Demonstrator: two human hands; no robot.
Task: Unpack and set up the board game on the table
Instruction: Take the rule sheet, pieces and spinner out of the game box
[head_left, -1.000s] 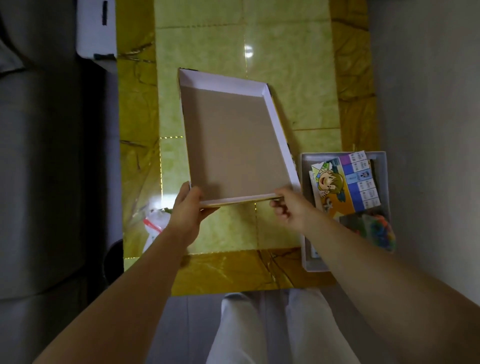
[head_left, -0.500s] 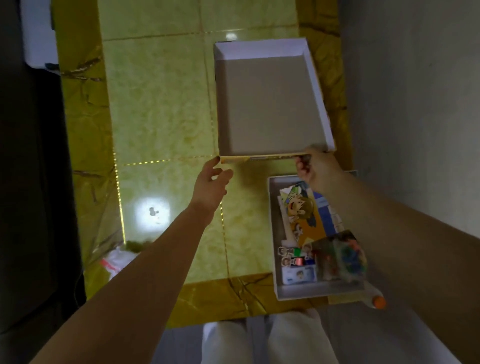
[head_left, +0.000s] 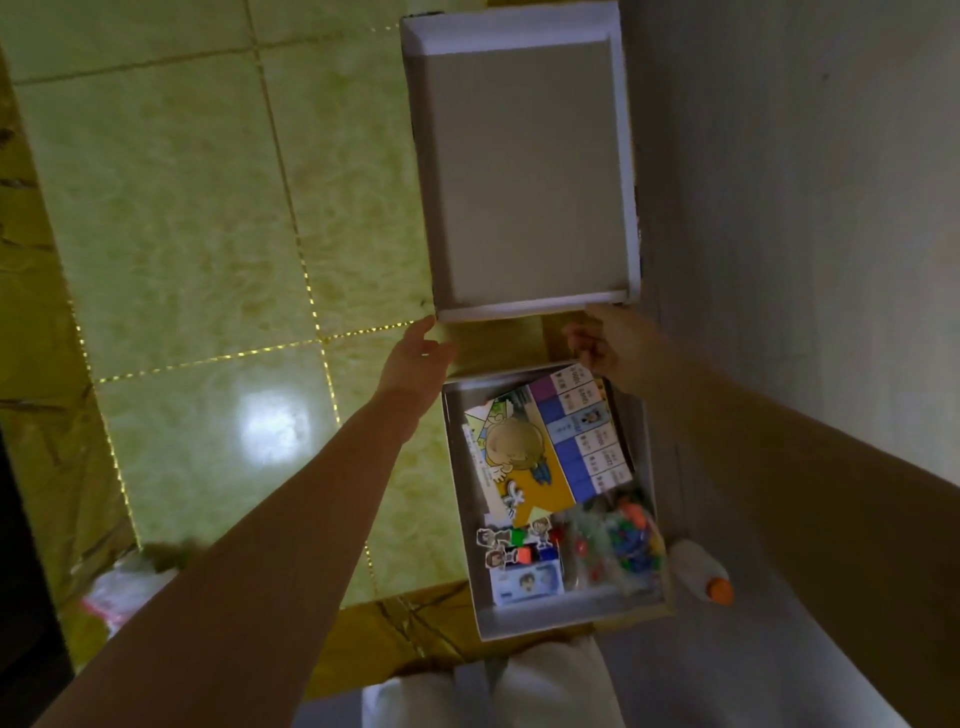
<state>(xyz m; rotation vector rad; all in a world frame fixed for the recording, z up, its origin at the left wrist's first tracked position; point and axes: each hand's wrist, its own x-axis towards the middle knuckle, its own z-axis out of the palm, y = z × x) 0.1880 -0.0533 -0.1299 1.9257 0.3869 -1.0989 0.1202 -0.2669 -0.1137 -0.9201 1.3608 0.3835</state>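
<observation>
On the tiled surface (head_left: 208, 234), near its right edge, the upturned box lid (head_left: 524, 171) lay flat. The left hand (head_left: 418, 351), fingers relaxed and apart, touched its near-left corner. The right hand (head_left: 610, 340) sat at the near-right corner, fingers curled; grip could not be confirmed. The box base (head_left: 454, 467), holding the folded board (head_left: 524, 457), lay just nearer.

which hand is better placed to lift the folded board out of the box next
Right, probably. The right hand sits over the far edge of the box base, just beyond the folded game board. The left hand is at the near left corner of the lid, off to the box's left.
</observation>
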